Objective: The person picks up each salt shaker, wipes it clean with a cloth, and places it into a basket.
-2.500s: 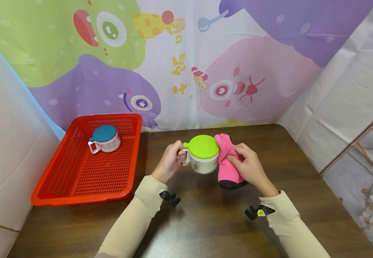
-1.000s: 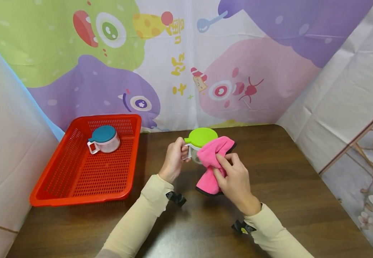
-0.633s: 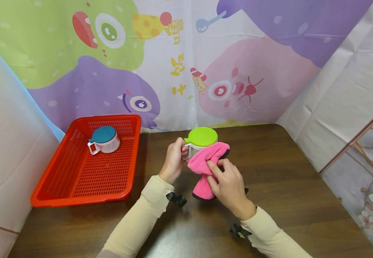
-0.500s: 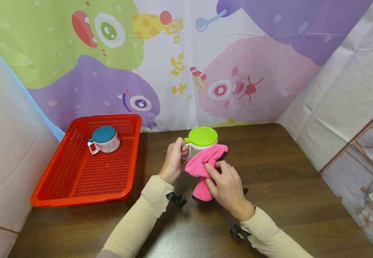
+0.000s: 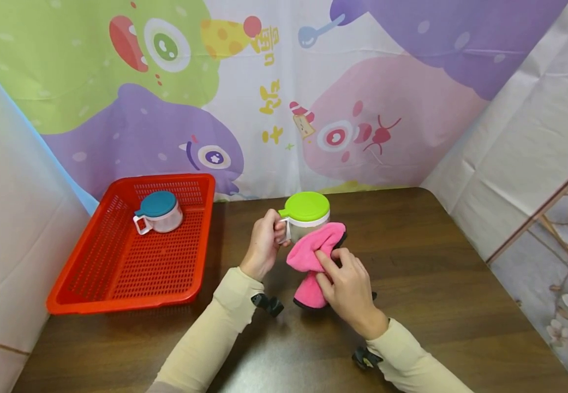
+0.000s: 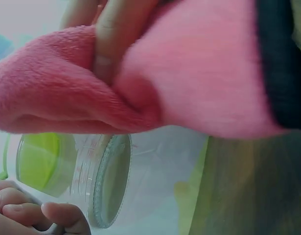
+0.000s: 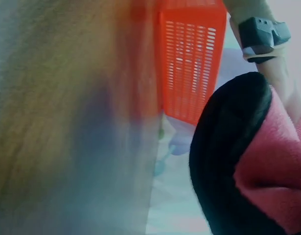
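Two bare hands, two lidded cups, one cloth, one basket. Left hand [image 5: 262,243] has fingers curled round the white handle of the green-lidded cup [image 5: 303,230], which is at centre: squat clear cylinder, white collar, smooth flat round lime lid, lid tab at 9 o'clock. Right hand [image 5: 348,284] pinches the pink cloth [image 5: 319,251] between thumb and fingers, at 6 o'clock from that cup; plush, fuzzy, bunched at the middle, black edging. Cloth overlaps the cup in head view; can't tell if they touch. Red basket [image 5: 163,262], slotted plastic, tapered sides, at 9 o'clock on the wood-grain table [image 5: 441,289]; teal-lidded cup [image 5: 164,218] inside toward 1 o'clock, upright, handle at 8 o'clock. Two black wrist devices [image 5: 268,304], one per sleeve. Cartoon-print fabric backdrop [image 5: 274,169] at 12 o'clock. Left wrist view adds the green-lidded cup's round base with ribbed rim, hidden by cloth in head view. Right wrist view gives a close-up of the wide black edging, plus basket slots side-on; green-lidded cup only shows in the other two.
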`<action>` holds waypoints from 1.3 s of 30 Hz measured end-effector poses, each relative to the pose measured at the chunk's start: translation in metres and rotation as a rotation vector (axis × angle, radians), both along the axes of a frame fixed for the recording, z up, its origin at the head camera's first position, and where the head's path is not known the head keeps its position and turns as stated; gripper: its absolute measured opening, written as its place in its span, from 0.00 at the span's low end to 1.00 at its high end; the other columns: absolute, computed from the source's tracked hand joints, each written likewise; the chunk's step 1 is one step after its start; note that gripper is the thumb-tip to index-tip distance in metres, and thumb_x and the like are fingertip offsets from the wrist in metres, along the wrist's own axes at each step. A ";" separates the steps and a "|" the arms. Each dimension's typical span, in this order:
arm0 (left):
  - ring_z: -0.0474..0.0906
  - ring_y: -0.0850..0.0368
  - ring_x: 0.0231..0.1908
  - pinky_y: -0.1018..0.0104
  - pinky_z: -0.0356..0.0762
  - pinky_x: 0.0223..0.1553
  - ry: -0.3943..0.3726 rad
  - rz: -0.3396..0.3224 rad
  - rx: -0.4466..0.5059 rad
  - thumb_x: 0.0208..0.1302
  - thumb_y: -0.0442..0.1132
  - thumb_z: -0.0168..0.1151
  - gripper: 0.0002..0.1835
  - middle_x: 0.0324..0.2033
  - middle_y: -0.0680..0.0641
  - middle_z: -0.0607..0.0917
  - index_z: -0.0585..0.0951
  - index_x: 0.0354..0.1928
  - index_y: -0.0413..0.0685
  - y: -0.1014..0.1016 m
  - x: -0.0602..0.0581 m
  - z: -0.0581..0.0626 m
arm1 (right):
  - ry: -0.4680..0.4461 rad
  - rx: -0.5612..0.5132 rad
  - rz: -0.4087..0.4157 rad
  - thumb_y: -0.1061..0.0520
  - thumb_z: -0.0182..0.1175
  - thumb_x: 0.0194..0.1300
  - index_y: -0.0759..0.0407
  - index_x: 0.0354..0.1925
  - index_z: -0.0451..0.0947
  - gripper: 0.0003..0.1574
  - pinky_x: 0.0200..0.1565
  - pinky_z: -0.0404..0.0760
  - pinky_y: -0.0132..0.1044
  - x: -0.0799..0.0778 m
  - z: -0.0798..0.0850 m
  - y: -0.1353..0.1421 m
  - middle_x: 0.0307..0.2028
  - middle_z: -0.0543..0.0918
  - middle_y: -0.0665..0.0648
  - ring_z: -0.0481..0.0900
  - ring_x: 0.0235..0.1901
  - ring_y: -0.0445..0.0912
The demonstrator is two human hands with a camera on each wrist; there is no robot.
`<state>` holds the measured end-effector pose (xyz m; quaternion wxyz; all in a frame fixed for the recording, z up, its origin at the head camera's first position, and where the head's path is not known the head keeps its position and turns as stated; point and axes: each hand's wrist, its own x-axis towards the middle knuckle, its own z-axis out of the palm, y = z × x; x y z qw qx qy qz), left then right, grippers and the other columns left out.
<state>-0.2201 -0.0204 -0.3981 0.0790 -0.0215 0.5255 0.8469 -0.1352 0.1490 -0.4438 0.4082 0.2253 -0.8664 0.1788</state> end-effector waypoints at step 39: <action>0.52 0.64 0.16 0.71 0.49 0.22 0.006 0.123 0.084 0.56 0.34 0.42 0.17 0.11 0.57 0.61 0.62 0.11 0.51 0.013 0.006 0.002 | 0.059 -0.068 -0.121 0.58 0.68 0.50 0.57 0.43 0.83 0.18 0.25 0.72 0.44 -0.014 0.006 -0.013 0.30 0.74 0.62 0.74 0.23 0.53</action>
